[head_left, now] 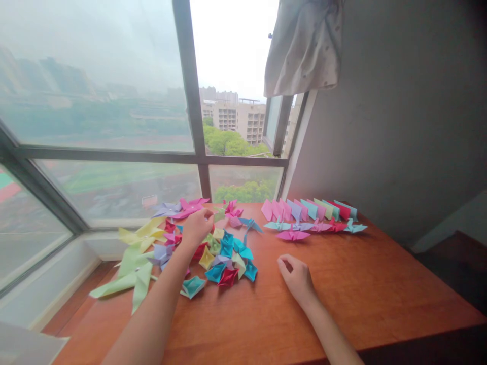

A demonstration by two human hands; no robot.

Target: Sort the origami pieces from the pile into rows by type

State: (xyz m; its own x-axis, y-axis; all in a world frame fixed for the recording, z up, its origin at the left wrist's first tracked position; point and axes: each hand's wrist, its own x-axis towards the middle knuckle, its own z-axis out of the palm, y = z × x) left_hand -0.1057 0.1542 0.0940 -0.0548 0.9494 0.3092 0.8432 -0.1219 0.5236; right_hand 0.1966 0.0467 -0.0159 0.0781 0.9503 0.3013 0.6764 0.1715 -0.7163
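My left hand (198, 227) reaches over the paper pile on the left of the table, with its fingers pinched together; what they hold, if anything, I cannot make out. Just right of these fingertips are a pale green folded paper (219, 216) and a pink origami piece (233, 209). Below the hand lie several small folded paper pieces, among them a blue one (227, 244), a yellow one (206, 258) and a red one (228, 277). My right hand (299, 278) rests on the bare wood, fingers curled closed with nothing visible in them.
Paper pinwheels in green (133, 274), yellow (146, 234) and pink (191, 206) lie at the left. A blue paper crane (249, 225) lies right of the pile. At the back right, folded papers (304, 209) stand in a row behind several paper cranes (292, 235). Windows border the wooden table (361, 294).
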